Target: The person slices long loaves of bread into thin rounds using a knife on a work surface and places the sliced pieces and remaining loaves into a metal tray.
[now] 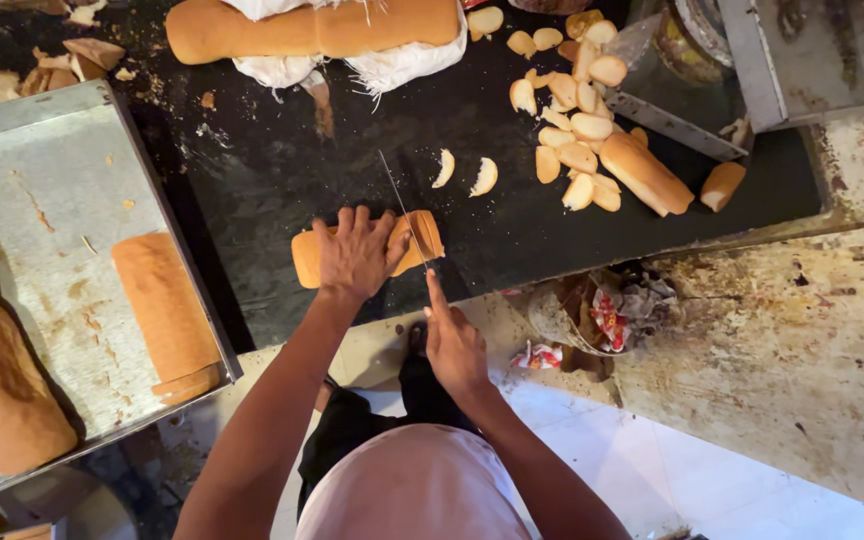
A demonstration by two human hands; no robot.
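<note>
Now left hand (354, 255) clamps the loaf (364, 250); right hand (455, 345) grips the knife (404, 212) slicing beside it.

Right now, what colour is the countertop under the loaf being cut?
Black, dusted with crumbs; the head view shows the countertop clearly.

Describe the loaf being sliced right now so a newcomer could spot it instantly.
On the dark counter, look at the near edge, right of the metal tray. The short tan loaf lies crosswise under the left hand, with the knife held by the right hand cutting its right end. Unlike other loaves, it is being held.
</note>
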